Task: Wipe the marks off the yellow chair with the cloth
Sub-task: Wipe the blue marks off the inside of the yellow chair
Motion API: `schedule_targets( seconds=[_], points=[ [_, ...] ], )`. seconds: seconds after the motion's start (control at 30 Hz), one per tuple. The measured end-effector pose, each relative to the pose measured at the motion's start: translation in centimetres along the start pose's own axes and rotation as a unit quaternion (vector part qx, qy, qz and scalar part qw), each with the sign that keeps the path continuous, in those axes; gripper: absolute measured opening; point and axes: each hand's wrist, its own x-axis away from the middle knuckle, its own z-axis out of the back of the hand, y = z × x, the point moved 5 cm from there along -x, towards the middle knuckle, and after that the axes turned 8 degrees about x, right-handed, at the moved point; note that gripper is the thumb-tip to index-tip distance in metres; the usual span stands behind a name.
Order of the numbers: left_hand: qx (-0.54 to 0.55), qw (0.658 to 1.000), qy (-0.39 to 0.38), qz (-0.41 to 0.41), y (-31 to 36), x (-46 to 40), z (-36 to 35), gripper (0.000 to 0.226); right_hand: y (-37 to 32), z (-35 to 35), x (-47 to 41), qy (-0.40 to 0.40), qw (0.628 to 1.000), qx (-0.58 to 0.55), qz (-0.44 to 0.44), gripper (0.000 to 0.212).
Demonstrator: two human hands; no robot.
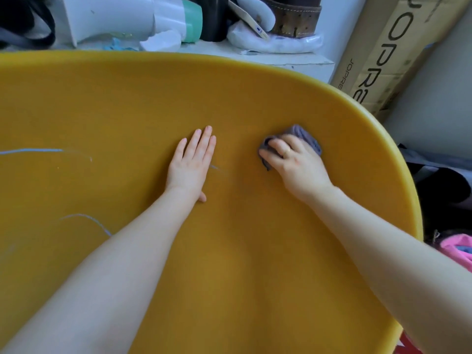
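Across the head view, nearly everything I see is the yellow chair (229,103), its curved shell spreading from edge to edge. My left hand (192,163) lies flat on the shell near the middle, fingers straight and together, grasping nothing. My right hand (296,160) is curled over the grey cloth (305,135), bunching it and pressing it onto the shell just to the right of the left hand. I judge the wiping partly done: the plastic around the cloth looks free of lines, while the left side is not. I count three clear blue marks left: a long line (30,151) near the left edge, a curved one (88,221) lower down, and a short faint streak (217,167) beside my left hand. A pale smudge at the lower left edge may be a fourth; I cannot tell. One cloth, one chair, two hands.
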Motion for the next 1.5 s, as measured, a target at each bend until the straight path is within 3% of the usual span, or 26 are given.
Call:
schedule_targets(
  seconds=[0.17, 0.43, 0.57, 0.9, 1.03, 1.1, 1.23, 1.33, 1.5],
  points=[
    [0.005, 1.0, 0.01, -0.01, -0.3, 0.3, -0.1, 0.14, -2.1, 0.0, 3.1, -0.053, 0.998, -0.031, -0.001, 0.049],
    [0.012, 1.0, 0.013, -0.02, -0.5, -0.2, -0.6, 0.141, 0.6, 0.5, -5.8, 0.059, 0.994, 0.049, 0.075, 0.033],
    [0.019, 0.999, 0.016, -0.026, -0.8, -0.4, -0.8, 0.14, 0.7, -0.2, -8.0, 0.076, 0.996, 0.041, 0.03, 0.034],
    [0.014, 1.0, 0.025, 0.01, -1.2, 0.3, -0.7, 0.141, -4.3, -1.5, 3.2, -0.047, 0.995, -0.087, -0.011, 0.047],
    [0.027, 0.997, 0.026, 0.072, -2.1, 0.4, -0.6, 0.146, -4.0, -0.8, 2.3, -0.02, 0.998, -0.055, 0.035, 0.042],
    [0.051, 0.993, 0.023, 0.1, -2.6, 0.4, -1.0, 0.147, -1.7, -0.5, -0.5, 0.018, 1.0, -0.013, 0.004, 0.036],
    [0.093, 0.988, 0.027, 0.119, -3.1, 0.7, -2.1, 0.146, 1.4, -0.2, -5.3, 0.095, 0.982, 0.064, -0.149, 0.036],
    [0.103, 0.987, 0.034, 0.118, -3.2, 0.6, -2.3, 0.146, -0.6, -1.4, -5.1, 0.094, 0.978, 0.022, -0.186, 0.04],
    [0.122, 0.986, 0.039, 0.107, -2.9, 1.1, -2.0, 0.143, -10.4, -2.6, 0.8, -0.012, 0.99, -0.107, -0.094, 0.043]
  ],
)
